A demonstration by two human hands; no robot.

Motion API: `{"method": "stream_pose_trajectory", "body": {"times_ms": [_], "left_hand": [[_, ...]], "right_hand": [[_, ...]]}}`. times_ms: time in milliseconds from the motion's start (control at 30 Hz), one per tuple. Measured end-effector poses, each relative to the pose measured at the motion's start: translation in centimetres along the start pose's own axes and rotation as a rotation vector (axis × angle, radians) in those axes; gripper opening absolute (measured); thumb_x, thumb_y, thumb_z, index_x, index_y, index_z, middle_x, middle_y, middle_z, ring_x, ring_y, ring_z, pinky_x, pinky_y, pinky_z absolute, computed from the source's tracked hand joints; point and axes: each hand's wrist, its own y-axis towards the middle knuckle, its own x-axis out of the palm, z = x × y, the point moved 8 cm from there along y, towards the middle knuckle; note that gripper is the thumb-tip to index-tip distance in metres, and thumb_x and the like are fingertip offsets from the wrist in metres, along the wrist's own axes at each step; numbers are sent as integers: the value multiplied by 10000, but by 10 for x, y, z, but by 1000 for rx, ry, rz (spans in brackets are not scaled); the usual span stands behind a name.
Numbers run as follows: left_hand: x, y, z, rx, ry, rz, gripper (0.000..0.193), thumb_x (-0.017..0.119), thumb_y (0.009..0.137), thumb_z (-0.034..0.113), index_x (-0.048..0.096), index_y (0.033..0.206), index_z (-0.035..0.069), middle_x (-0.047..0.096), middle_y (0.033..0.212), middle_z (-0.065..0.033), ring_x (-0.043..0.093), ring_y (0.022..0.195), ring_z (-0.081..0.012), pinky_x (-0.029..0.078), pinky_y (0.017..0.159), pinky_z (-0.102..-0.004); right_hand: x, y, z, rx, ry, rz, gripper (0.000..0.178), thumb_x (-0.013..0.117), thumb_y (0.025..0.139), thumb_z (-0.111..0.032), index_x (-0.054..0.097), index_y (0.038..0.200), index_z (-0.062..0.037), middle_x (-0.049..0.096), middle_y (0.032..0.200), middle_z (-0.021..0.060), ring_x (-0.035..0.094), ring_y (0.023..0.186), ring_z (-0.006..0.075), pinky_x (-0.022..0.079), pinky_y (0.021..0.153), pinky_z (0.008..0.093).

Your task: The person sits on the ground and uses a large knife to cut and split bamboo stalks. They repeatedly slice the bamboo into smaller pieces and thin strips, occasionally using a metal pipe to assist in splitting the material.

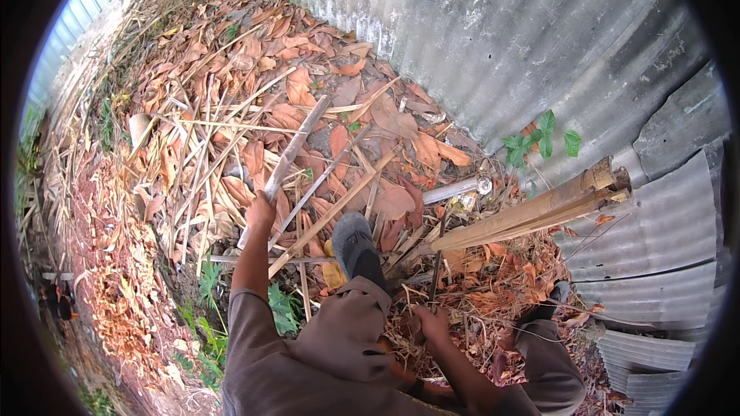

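My left hand (pixel 260 214) is closed around the lower end of a weathered grey stick (pixel 297 148), which points up and away over the leaf litter. Lower and to the right, my right hand (pixel 433 325) grips a machete (pixel 438 266). Its narrow dark blade points away from me, beside the low end of a bundle of split bamboo (pixel 524 217). The handle is mostly hidden by my fingers. My left shoe (pixel 354 245) rests among the sticks between my two hands.
Corrugated metal sheets (pixel 493 38) run along the far and right side. Dry brown leaves (pixel 301 85) and thin bamboo strips (pixel 212 162) litter the ground. A pale pole end (pixel 455 189) lies near the bundle. Green plants (pixel 543 139) grow by the wall.
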Motion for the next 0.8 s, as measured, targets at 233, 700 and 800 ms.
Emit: {"method": "stream_pose_trajectory", "body": {"times_ms": [233,700,800], "left_hand": [[-116,-80,18,266,-128,141,500,592,901,458,496,1059,-6,651,848,-303,649,811,-470,523,712,-534],[-285,-332,212,510,-1394,-887,168,697,821,83,573,911,15,558,712,-38,536,558,-110,459,482,-259],[-238,-364,235,487,-1444,-1045,214,645,807,104,553,981,20,565,791,-42,589,718,-132,518,630,-302]], "right_hand": [[16,1,-22,-5,214,19,141,608,841,-98,518,744,-49,465,530,36,455,446,162,394,447,322],[44,-2,-38,-138,145,68,238,617,897,-207,544,771,-19,507,565,58,490,468,179,409,465,321],[46,3,-27,-172,90,77,366,581,926,-335,550,759,-11,505,552,64,500,470,186,414,472,328]]}}
